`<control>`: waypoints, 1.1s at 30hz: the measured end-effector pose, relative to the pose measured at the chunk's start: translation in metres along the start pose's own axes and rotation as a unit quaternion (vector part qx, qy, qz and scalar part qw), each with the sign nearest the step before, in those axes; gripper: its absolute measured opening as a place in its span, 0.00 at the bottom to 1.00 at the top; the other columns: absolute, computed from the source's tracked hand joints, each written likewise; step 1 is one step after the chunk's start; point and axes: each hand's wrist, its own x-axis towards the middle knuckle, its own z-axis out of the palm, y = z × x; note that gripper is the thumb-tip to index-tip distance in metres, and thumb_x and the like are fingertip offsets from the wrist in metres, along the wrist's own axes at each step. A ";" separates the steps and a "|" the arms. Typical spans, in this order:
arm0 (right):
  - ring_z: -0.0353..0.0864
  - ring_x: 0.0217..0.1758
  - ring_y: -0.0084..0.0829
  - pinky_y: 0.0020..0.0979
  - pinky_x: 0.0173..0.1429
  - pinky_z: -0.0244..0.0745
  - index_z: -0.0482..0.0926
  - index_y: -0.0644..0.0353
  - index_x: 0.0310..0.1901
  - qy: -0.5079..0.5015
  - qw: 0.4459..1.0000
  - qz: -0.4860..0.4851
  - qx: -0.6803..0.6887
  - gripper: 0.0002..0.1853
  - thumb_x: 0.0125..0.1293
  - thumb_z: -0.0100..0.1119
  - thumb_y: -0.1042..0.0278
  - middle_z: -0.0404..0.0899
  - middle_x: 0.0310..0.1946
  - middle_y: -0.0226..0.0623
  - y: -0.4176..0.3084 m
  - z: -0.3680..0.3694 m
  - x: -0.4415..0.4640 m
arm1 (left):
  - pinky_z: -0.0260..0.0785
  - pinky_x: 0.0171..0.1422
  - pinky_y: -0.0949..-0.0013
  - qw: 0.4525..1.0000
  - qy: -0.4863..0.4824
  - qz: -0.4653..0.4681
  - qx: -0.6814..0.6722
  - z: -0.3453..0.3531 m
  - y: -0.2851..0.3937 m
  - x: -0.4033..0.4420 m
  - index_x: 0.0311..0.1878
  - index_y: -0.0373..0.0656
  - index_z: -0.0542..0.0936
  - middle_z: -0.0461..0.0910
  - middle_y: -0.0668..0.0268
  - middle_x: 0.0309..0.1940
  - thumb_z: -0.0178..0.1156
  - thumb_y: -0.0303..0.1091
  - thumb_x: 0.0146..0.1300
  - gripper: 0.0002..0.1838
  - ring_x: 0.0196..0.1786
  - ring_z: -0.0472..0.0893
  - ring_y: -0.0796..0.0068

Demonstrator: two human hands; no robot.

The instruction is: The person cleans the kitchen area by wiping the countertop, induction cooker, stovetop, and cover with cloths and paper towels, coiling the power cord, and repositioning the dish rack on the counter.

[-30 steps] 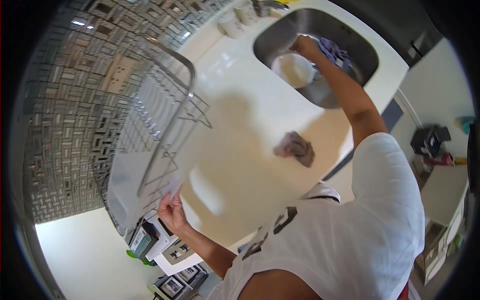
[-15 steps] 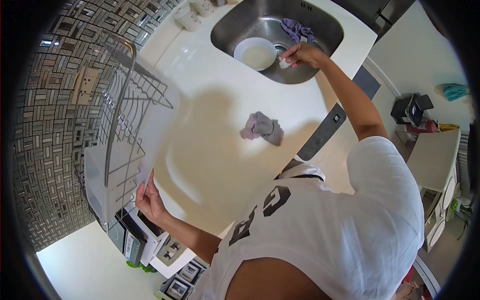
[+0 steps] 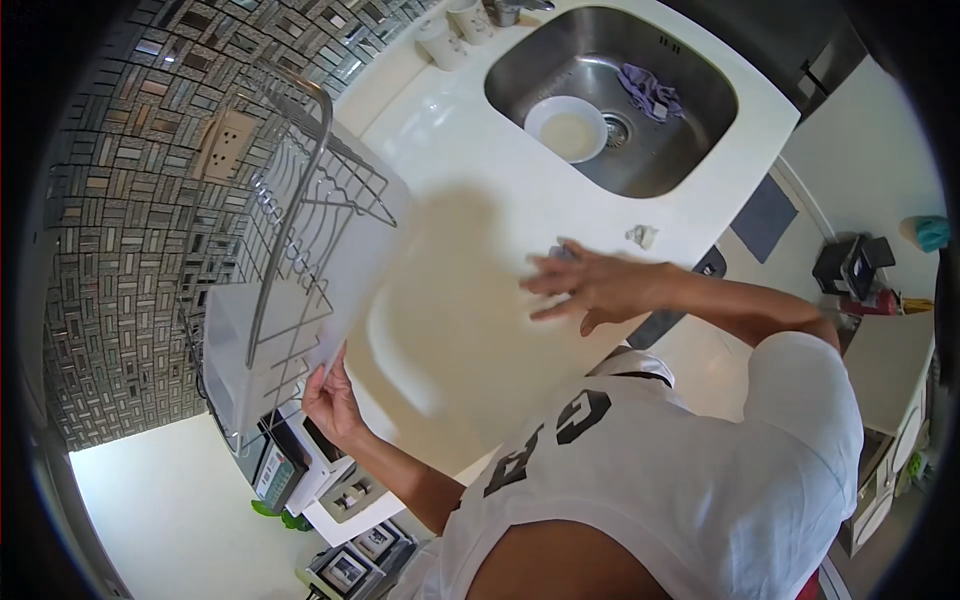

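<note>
My left hand (image 3: 333,403) grips the near edge of the white tray under a metal dish rack (image 3: 262,300), thumb and fingers closed on it. Over the white counter (image 3: 450,330), my right hand (image 3: 605,285) has its fingers spread and holds nothing. Beneath it lies a grey-purple cloth (image 3: 563,252), almost wholly covered by the hand; whether they touch I cannot tell. A small crumpled whitish piece (image 3: 641,236) rests on the counter between that hand and the sink. In the sink (image 3: 690,150) stand a white bowl (image 3: 568,130) with cloudy liquid and a crumpled purple cloth (image 3: 648,92).
White patterned cups (image 3: 440,45) stand beside the faucet (image 3: 515,8) at the back. A tiled wall with a socket plate (image 3: 225,145) rises behind the rack. Boxes (image 3: 275,475) and picture frames (image 3: 345,570) are at lower left.
My right hand has moved from the sink to above the counter cloth. The whitish piece it held now lies on the counter. My left hand keeps its hold; the view has shifted.
</note>
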 end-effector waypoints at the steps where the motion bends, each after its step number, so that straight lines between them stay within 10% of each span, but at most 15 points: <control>1: 0.57 0.64 0.37 0.44 0.67 0.49 0.67 0.50 0.56 0.003 1.000 -0.005 -0.002 0.29 0.49 0.54 0.76 0.64 0.59 0.33 0.022 0.018 0.003 | 0.47 0.65 0.38 1.000 0.001 0.007 0.014 0.001 0.001 -0.004 0.61 0.25 0.48 0.49 0.41 0.62 0.43 0.09 0.45 0.35 0.65 0.49 0.41; 4: 0.57 0.62 0.40 0.41 0.66 0.49 0.70 0.58 0.53 0.130 0.989 -0.056 0.042 0.18 0.66 0.38 0.59 0.63 0.58 0.37 0.135 0.045 0.024 | 0.49 0.64 0.37 1.000 0.009 0.021 0.016 0.004 0.006 -0.013 0.60 0.25 0.50 0.51 0.40 0.61 0.43 0.09 0.45 0.34 0.64 0.51 0.40; 5: 0.63 0.58 0.42 0.39 0.65 0.52 0.73 0.59 0.48 0.165 0.968 0.171 0.080 0.18 0.68 0.34 0.60 0.68 0.53 0.41 0.146 0.025 0.047 | 0.50 0.62 0.35 1.000 0.013 0.007 0.020 0.001 0.010 -0.015 0.59 0.26 0.52 0.53 0.39 0.60 0.43 0.09 0.44 0.33 0.63 0.53 0.40; 7: 0.70 0.49 0.47 0.37 0.60 0.61 0.72 0.64 0.43 0.214 0.946 0.243 0.014 0.16 0.66 0.37 0.63 0.72 0.46 0.49 0.211 -0.002 0.086 | 0.51 0.62 0.35 1.000 0.017 0.019 0.018 -0.005 0.014 -0.017 0.58 0.26 0.53 0.55 0.40 0.59 0.43 0.08 0.44 0.32 0.63 0.54 0.40; 9: 0.68 0.52 0.48 0.37 0.58 0.64 0.72 0.66 0.40 0.393 0.908 0.135 -0.064 0.13 0.63 0.41 0.67 0.71 0.46 0.51 0.244 0.001 0.153 | 0.51 0.61 0.35 0.999 0.031 0.015 -0.002 -0.003 0.010 -0.017 0.58 0.27 0.55 0.57 0.41 0.59 0.43 0.08 0.43 0.32 0.62 0.56 0.40; 10: 0.73 0.45 0.43 0.37 0.52 0.67 0.68 0.63 0.51 0.425 0.883 0.063 0.186 0.16 0.63 0.45 0.68 0.72 0.45 0.49 0.266 0.023 0.198 | 0.51 0.61 0.35 0.999 0.029 0.018 -0.001 -0.003 0.007 -0.016 0.58 0.27 0.55 0.57 0.41 0.59 0.43 0.08 0.43 0.32 0.62 0.56 0.40; 11: 0.65 0.56 0.47 0.37 0.59 0.62 0.71 0.65 0.44 0.373 0.920 0.100 0.061 0.17 0.49 0.49 0.80 0.68 0.51 0.52 0.236 0.014 0.223 | 0.51 0.61 0.35 1.000 0.021 0.023 0.003 -0.003 0.003 -0.015 0.58 0.28 0.56 0.57 0.42 0.59 0.43 0.08 0.43 0.32 0.62 0.56 0.40; 12: 0.65 0.57 0.45 0.37 0.61 0.59 0.70 0.64 0.47 0.352 0.850 0.135 0.367 0.21 0.46 0.53 0.80 0.68 0.52 0.51 0.220 0.017 0.254 | 0.51 0.61 0.35 0.999 0.013 0.028 0.008 -0.002 0.001 -0.013 0.58 0.29 0.56 0.58 0.43 0.58 0.43 0.08 0.43 0.33 0.62 0.56 0.40; 14: 0.64 0.58 0.43 0.39 0.62 0.56 0.69 0.66 0.48 0.311 0.945 0.080 0.056 0.21 0.50 0.56 0.71 0.68 0.51 0.49 0.203 0.051 0.297 | 0.50 0.62 0.34 1.000 0.006 0.015 0.002 -0.004 0.000 -0.007 0.58 0.31 0.57 0.59 0.43 0.58 0.43 0.08 0.43 0.33 0.62 0.56 0.40; 16: 0.63 0.57 0.45 0.42 0.61 0.56 0.69 0.65 0.49 0.392 0.905 -0.059 0.153 0.21 0.51 0.56 0.69 0.67 0.50 0.48 0.218 0.081 0.319 | 0.49 0.62 0.34 0.999 0.039 0.024 0.015 -0.004 -0.007 -0.003 0.58 0.32 0.59 0.60 0.44 0.57 0.43 0.08 0.43 0.33 0.62 0.56 0.41; 18: 0.62 0.56 0.45 0.44 0.61 0.55 0.67 0.66 0.50 0.367 0.841 0.120 0.379 0.22 0.55 0.54 0.64 0.66 0.49 0.49 0.238 0.063 0.316 | 0.49 0.62 0.33 0.998 0.052 0.029 0.015 -0.018 -0.009 0.009 0.58 0.33 0.60 0.60 0.45 0.58 0.43 0.08 0.43 0.33 0.62 0.57 0.42; 20: 0.61 0.57 0.45 0.44 0.59 0.54 0.64 0.70 0.52 0.236 0.892 0.295 -0.248 0.26 0.60 0.48 0.55 0.64 0.52 0.51 0.268 0.043 0.315 | 0.51 0.64 0.39 0.996 0.005 0.038 0.079 -0.029 -0.015 0.018 0.57 0.26 0.57 0.59 0.41 0.58 0.43 0.08 0.45 0.30 0.61 0.58 0.42; 21: 0.58 0.59 0.46 0.46 0.59 0.52 0.62 0.70 0.54 0.221 0.873 0.323 -0.290 0.28 0.62 0.44 0.52 0.61 0.54 0.51 0.274 0.035 0.301 | 0.48 0.62 0.33 0.997 0.043 0.036 0.057 -0.030 -0.021 0.021 0.57 0.33 0.62 0.62 0.47 0.57 0.44 0.08 0.43 0.32 0.62 0.58 0.43; 27: 0.46 0.66 0.51 0.50 0.65 0.41 0.55 0.70 0.61 0.275 0.801 0.436 -0.305 0.32 0.63 0.40 0.51 0.53 0.61 0.53 0.272 0.023 0.224 | 0.49 0.64 0.38 0.993 0.054 0.020 0.105 -0.039 -0.061 0.042 0.56 0.33 0.62 0.62 0.47 0.57 0.45 0.08 0.42 0.31 0.61 0.60 0.44; 33: 0.59 0.60 0.48 0.49 0.59 0.57 0.58 0.64 0.59 0.240 0.807 0.538 -0.038 0.30 0.61 0.45 0.51 0.61 0.55 0.50 0.214 0.017 0.163 | 0.59 0.61 0.41 0.990 0.041 -0.007 0.135 -0.048 -0.094 0.053 0.55 0.30 0.61 0.64 0.46 0.54 0.47 0.08 0.42 0.30 0.57 0.65 0.43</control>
